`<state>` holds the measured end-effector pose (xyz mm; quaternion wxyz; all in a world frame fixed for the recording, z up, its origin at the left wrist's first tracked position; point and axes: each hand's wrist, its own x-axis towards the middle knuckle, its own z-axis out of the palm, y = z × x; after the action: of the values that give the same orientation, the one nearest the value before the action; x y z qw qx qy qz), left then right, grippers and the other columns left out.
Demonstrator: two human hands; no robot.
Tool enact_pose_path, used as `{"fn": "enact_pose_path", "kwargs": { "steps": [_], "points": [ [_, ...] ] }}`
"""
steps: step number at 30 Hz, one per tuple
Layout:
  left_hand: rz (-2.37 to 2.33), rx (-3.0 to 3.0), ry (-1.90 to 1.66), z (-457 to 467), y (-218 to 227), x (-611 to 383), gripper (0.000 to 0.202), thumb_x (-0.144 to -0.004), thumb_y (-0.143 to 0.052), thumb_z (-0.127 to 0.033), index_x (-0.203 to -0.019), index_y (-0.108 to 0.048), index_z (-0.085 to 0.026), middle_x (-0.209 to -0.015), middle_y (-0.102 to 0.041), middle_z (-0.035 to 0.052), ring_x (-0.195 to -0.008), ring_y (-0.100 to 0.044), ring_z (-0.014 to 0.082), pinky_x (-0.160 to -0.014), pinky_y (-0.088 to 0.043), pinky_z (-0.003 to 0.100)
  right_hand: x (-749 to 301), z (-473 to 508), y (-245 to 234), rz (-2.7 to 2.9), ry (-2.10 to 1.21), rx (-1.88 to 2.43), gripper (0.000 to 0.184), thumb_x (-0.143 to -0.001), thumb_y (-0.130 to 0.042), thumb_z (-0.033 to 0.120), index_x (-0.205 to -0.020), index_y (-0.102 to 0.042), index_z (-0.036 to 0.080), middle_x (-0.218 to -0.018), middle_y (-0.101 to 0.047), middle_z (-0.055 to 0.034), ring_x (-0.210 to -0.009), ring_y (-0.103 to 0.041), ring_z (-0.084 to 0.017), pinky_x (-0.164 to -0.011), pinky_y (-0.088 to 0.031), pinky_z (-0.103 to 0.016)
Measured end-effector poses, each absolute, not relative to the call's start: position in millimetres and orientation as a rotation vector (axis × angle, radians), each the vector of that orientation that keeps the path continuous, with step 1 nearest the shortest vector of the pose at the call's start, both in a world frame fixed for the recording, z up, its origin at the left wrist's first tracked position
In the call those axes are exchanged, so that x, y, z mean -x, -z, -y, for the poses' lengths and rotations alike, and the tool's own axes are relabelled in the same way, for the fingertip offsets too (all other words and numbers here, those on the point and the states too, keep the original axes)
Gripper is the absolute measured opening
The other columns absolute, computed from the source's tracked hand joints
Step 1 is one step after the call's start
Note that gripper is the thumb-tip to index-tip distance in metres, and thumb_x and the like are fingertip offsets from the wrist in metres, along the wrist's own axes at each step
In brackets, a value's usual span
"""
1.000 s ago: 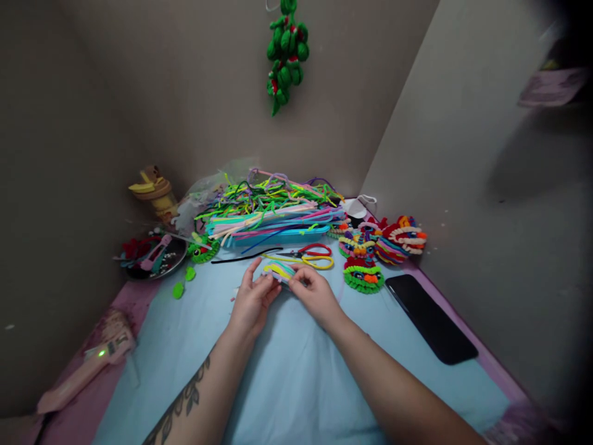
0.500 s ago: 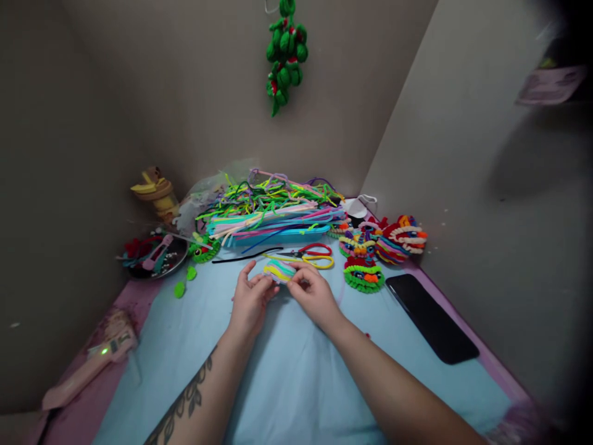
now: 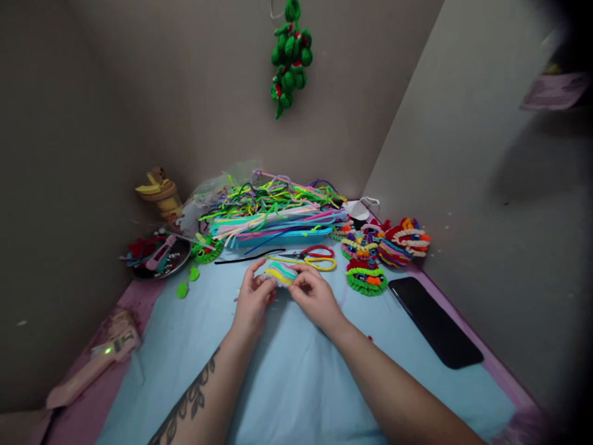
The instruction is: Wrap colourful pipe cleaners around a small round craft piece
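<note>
My left hand [image 3: 252, 298] and my right hand [image 3: 315, 295] meet over a light blue mat [image 3: 287, 371] and both pinch a small coiled pipe-cleaner piece [image 3: 281, 272] striped yellow, teal, pink and purple. The left fingers grip its left edge, the right fingers its right edge. Just beyond it lie red-and-yellow scissors [image 3: 315, 256] and a black pipe cleaner [image 3: 248, 257].
A heap of coloured pipe cleaners [image 3: 273, 213] fills the back. Finished pipe-cleaner figures [image 3: 384, 250] sit at the right, next to a black phone [image 3: 435, 321]. A dish of scraps [image 3: 157, 256] and a pink glue gun [image 3: 92, 368] are on the left. A green ornament [image 3: 290, 55] hangs on the wall.
Both hands have turned the coiled piece slightly and lifted it a little; my right fingers have shifted along its edge. Otherwise the view only drifted slightly.
</note>
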<state>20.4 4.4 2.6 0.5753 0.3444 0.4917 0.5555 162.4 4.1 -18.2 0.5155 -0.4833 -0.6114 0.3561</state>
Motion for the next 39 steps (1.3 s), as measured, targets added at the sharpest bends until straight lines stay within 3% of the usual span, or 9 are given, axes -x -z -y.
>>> {"fn": "enact_pose_path", "kwargs": {
  "steps": [3,5,7,9,13,25,33,36,39],
  "points": [
    [-1.344,-0.995,-1.377,-6.3,-2.2,-16.0,0.044,-0.062,-0.072,-0.019,-0.105,-0.065,-0.021,-0.074,-0.054,-0.0015,-0.063,-0.052,0.0103,-0.055,-0.04,0.019,-164.0,-4.4,17.5,1.459,-0.879,1.154,0.011,-0.073,-0.06,0.02,-0.063,-0.057,0.021,-0.109,-0.06,-0.0086,-0.105,-0.057,-0.022,-0.086,-0.046,-0.036],
    [-1.377,-1.071,-1.425,-8.1,-3.0,-13.2,0.046,-0.058,-0.072,-0.015,-0.102,-0.068,-0.025,-0.103,-0.058,0.0042,-0.092,-0.057,0.0172,-0.069,-0.045,0.022,-165.7,-4.3,16.1,1.471,-0.887,1.141,0.01,-0.073,-0.061,0.02,-0.063,-0.057,0.02,-0.108,-0.06,-0.0084,-0.106,-0.057,-0.023,-0.088,-0.045,-0.037],
    [-1.263,-1.106,-1.386,-9.7,-3.9,-11.0,0.046,-0.058,-0.07,-0.013,-0.102,-0.07,-0.026,-0.128,-0.052,0.0057,-0.119,-0.048,0.0236,-0.084,-0.045,0.026,-167.6,-4.0,14.3,1.488,-0.899,1.123,0.01,-0.073,-0.061,0.02,-0.063,-0.057,0.021,-0.107,-0.061,-0.0083,-0.106,-0.056,-0.022,-0.089,-0.044,-0.037],
    [-1.115,-1.122,-1.308,-10.7,-3.8,-9.5,0.04,-0.061,-0.067,-0.013,-0.099,-0.072,-0.024,-0.133,-0.052,0.0066,-0.128,-0.042,0.026,-0.095,-0.041,0.03,-169.3,-3.5,12.6,1.496,-0.92,1.106,0.01,-0.073,-0.061,0.02,-0.063,-0.057,0.021,-0.108,-0.061,-0.0085,-0.105,-0.057,-0.022,-0.088,-0.045,-0.037],
    [-1.08,-1.196,-1.269,-10.4,-2.7,-8.5,0.029,-0.064,-0.066,-0.015,-0.091,-0.075,-0.021,-0.123,-0.062,0.0092,-0.124,-0.048,0.0272,-0.104,-0.035,0.037,-171.2,-3.1,10.8,1.486,-0.96,1.109,0.01,-0.073,-0.061,0.022,-0.063,-0.057,0.021,-0.109,-0.061,-0.0089,-0.103,-0.058,-0.022,-0.085,-0.046,-0.035],
    [-1.122,-1.232,-1.249,-9.2,-2.9,-8.8,0.022,-0.068,-0.069,-0.024,-0.089,-0.076,-0.02,-0.121,-0.062,0.0117,-0.117,-0.053,0.0291,-0.099,-0.041,0.041,-171.8,-4.8,11.7,1.431,-1.002,1.106,0.012,-0.073,-0.061,0.025,-0.062,-0.057,0.02,-0.107,-0.063,-0.0088,-0.102,-0.059,-0.022,-0.087,-0.045,-0.035],
    [-1.148,-1.072,-1.374,-7.0,1.9,-18.1,0.066,-0.062,-0.076,-0.027,-0.123,-0.052,-0.025,-0.136,-0.048,0.0095,-0.117,-0.052,0.0238,-0.085,-0.048,0.03,-171.5,-8.3,14.4,1.257,-1.05,1.156,0.016,-0.072,-0.062,0.032,-0.064,-0.056,0.019,-0.112,-0.062,-0.0108,-0.106,-0.058,-0.025,-0.087,-0.044,-0.035],
    [-1.334,-1.043,-1.423,-6.0,5.4,-21.2,0.047,-0.062,-0.077,-0.033,-0.103,-0.058,-0.019,-0.108,-0.06,0.0076,-0.089,-0.06,0.017,-0.067,-0.049,0.024,-172.4,-9.4,16.5,1.216,-1.019,1.167,0.02,-0.073,-0.063,0.036,-0.065,-0.057,0.019,-0.111,-0.063,-0.0107,-0.108,-0.057,-0.025,-0.088,-0.044,-0.035],
    [-1.28,-1.041,-1.244,-5.0,7.0,-23.7,0.031,-0.064,-0.075,-0.039,-0.079,-0.064,-0.015,-0.072,-0.06,0.0014,-0.063,-0.055,0.0116,-0.056,-0.044,0.021,-172.0,-9.0,16.8,1.22,-0.991,1.168,0.02,-0.074,-0.063,0.037,-0.066,-0.058,0.019,-0.111,-0.063,-0.0109,-0.11,-0.056,-0.025,-0.087,-0.045,-0.035]
  ]
}}
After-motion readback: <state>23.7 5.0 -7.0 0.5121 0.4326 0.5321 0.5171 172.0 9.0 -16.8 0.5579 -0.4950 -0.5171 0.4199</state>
